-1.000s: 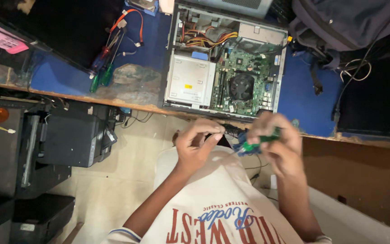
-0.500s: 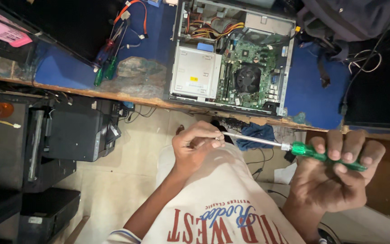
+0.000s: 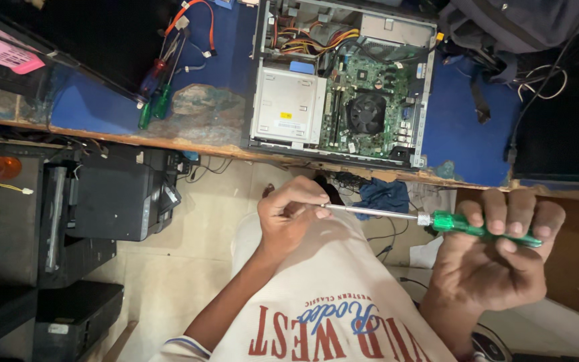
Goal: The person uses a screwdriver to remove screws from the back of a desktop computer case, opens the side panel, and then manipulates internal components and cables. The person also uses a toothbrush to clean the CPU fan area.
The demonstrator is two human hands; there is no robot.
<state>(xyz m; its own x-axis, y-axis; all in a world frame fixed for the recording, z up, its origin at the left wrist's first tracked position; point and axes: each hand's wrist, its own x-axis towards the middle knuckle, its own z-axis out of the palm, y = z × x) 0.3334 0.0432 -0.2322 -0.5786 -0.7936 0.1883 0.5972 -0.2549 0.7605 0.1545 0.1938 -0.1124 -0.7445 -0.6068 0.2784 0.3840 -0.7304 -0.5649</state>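
Note:
A screwdriver (image 3: 376,213) with a green see-through handle and a long metal shaft lies level between my hands, over my lap and white printed shirt (image 3: 330,302). My right hand (image 3: 494,268) wraps the green handle at the right. The fingertips of my left hand (image 3: 289,218) pinch the shaft's tip. Ahead on the blue-topped desk (image 3: 464,141) lies an open desktop computer case (image 3: 343,80), showing its mainboard, fan and silver drive cage.
Red and green screwdrivers (image 3: 152,94) lie on the desk left of the case, beside loose cables. A dark bag (image 3: 504,27) sits at the far right. A black printer (image 3: 112,198) stands under the desk at the left. A blue cloth (image 3: 383,194) and cables lie on the tiled floor.
My hands, close together a second ago, have drawn apart. The right hand has moved right and nearer with the green handle, and the shaft now spans level between them.

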